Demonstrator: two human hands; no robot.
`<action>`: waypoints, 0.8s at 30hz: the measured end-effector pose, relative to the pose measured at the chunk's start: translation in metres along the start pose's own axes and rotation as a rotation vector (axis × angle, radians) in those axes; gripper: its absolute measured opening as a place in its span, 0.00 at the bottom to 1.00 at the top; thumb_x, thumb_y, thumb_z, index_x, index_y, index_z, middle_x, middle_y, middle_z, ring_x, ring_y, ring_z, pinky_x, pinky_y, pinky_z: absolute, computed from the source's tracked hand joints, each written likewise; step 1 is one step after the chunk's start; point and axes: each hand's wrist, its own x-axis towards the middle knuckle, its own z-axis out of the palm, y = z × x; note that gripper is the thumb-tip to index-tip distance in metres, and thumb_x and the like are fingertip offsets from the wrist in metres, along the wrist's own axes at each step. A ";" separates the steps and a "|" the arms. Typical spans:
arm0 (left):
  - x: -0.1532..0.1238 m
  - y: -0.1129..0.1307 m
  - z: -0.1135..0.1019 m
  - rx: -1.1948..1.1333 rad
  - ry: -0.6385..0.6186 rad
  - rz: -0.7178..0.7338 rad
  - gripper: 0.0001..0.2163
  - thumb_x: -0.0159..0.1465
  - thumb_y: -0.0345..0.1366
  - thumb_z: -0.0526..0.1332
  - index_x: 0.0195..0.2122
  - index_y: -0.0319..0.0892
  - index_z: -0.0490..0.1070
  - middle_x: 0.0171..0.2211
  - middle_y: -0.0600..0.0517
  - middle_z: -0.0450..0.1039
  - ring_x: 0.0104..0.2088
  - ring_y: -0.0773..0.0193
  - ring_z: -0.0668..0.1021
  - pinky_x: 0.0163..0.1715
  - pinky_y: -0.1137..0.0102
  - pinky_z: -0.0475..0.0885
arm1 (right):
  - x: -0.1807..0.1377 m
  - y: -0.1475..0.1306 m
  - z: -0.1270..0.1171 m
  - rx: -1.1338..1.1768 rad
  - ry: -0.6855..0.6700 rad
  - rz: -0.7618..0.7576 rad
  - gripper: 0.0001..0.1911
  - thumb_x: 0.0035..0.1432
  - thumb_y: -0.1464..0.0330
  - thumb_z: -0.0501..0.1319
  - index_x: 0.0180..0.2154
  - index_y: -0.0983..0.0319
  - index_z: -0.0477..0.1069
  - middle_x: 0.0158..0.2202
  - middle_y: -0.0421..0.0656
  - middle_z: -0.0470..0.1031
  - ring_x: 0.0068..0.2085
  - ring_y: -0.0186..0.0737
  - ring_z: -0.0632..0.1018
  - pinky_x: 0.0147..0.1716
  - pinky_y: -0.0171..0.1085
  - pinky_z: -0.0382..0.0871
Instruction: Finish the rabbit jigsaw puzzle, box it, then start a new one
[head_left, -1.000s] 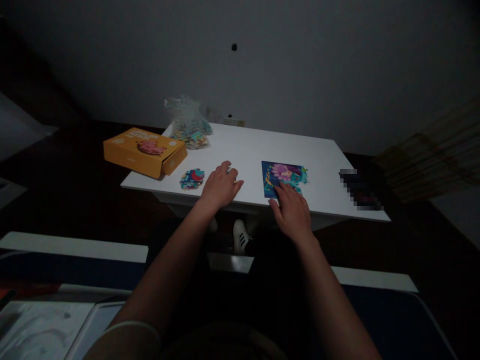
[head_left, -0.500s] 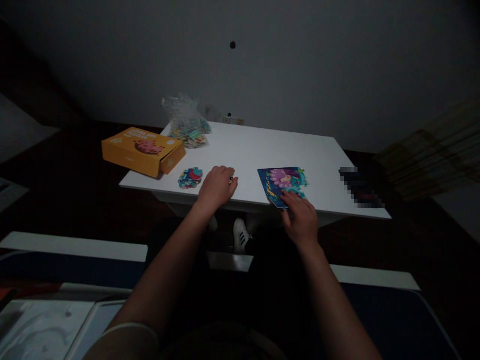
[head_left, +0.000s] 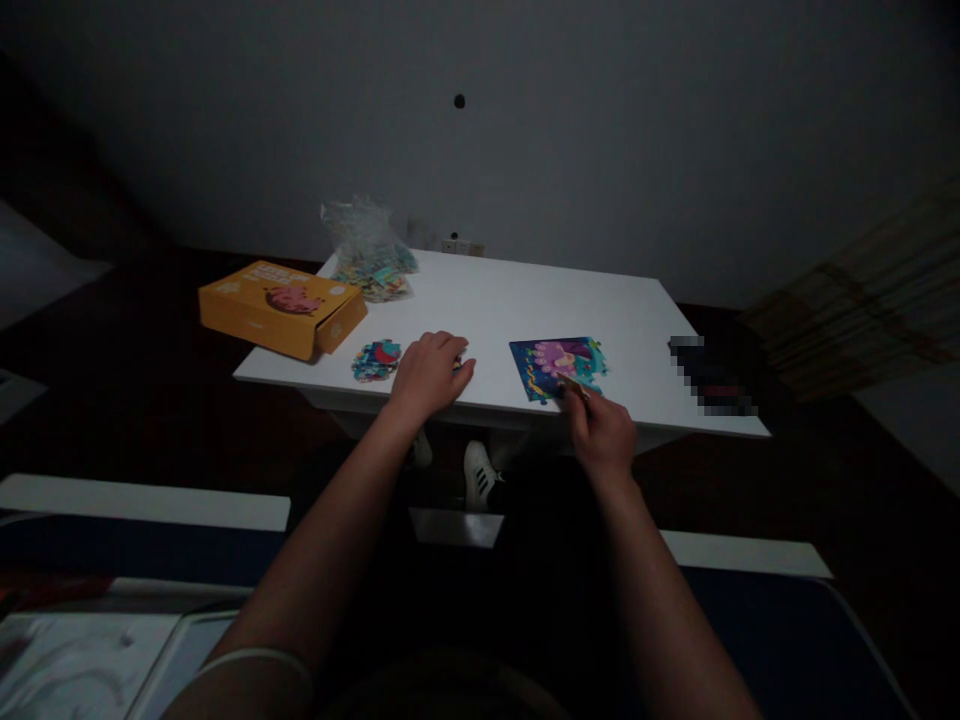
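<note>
Box (head_left: pixel 279 308), left: I see matt printed cardboard.
Bag (head_left: pixel 362 235), far left: clear, crinkled, glossy plastic.
Puzzle (head_left: pixel 556 358), right: smooth printed card.
Table (head_left: pixel 495 305): smooth on my screen.
Wall (head_left: pixel 570 130), far: matt.

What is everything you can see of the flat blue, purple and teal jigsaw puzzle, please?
The flat, cardboard-looking blue, purple and teal jigsaw puzzle lies partly assembled on the white rectangular table, near its front edge. Its left and far edges look straight, its right side jagged, with orange marks at left. The bare right hand is at its near side; contact is unclear.
</note>
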 end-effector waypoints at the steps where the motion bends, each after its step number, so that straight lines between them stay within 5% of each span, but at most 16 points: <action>1: -0.001 -0.001 0.001 -0.011 0.026 0.003 0.16 0.76 0.42 0.64 0.59 0.41 0.81 0.56 0.39 0.84 0.55 0.43 0.81 0.54 0.50 0.77 | 0.005 0.000 -0.002 0.000 -0.001 0.076 0.26 0.79 0.50 0.57 0.49 0.59 0.89 0.40 0.53 0.90 0.40 0.54 0.88 0.41 0.44 0.72; 6: -0.006 -0.005 0.003 -0.074 0.270 0.098 0.14 0.72 0.39 0.66 0.55 0.41 0.80 0.55 0.38 0.84 0.57 0.42 0.82 0.59 0.47 0.78 | 0.026 -0.006 -0.011 0.148 0.057 0.273 0.34 0.77 0.41 0.53 0.36 0.59 0.82 0.28 0.46 0.81 0.31 0.47 0.78 0.32 0.41 0.61; 10: -0.024 0.030 -0.001 -0.206 0.550 0.229 0.12 0.72 0.34 0.65 0.55 0.43 0.79 0.54 0.40 0.84 0.57 0.45 0.83 0.61 0.46 0.79 | 0.024 -0.022 -0.011 0.249 0.056 0.222 0.32 0.77 0.41 0.54 0.34 0.58 0.79 0.29 0.46 0.81 0.31 0.46 0.78 0.32 0.41 0.65; 14: -0.042 0.080 0.005 -0.532 0.317 0.316 0.23 0.75 0.33 0.62 0.71 0.44 0.72 0.69 0.38 0.78 0.69 0.48 0.80 0.68 0.48 0.79 | 0.011 -0.035 -0.006 0.344 -0.265 -0.120 0.24 0.79 0.50 0.56 0.36 0.56 0.79 0.33 0.46 0.85 0.34 0.48 0.82 0.37 0.42 0.73; 18: -0.045 0.094 0.016 -0.829 0.032 0.287 0.17 0.78 0.34 0.59 0.63 0.47 0.81 0.62 0.42 0.85 0.63 0.51 0.85 0.67 0.50 0.81 | 0.000 -0.036 -0.004 0.268 -0.355 -0.208 0.18 0.78 0.57 0.56 0.39 0.55 0.80 0.36 0.48 0.87 0.36 0.51 0.85 0.37 0.43 0.76; 24: -0.050 0.093 0.028 -0.952 0.131 0.048 0.14 0.78 0.34 0.59 0.54 0.48 0.86 0.53 0.46 0.90 0.54 0.54 0.89 0.61 0.54 0.83 | -0.006 -0.039 -0.007 0.339 -0.277 -0.123 0.15 0.79 0.56 0.59 0.48 0.54 0.82 0.44 0.48 0.89 0.43 0.52 0.88 0.42 0.44 0.80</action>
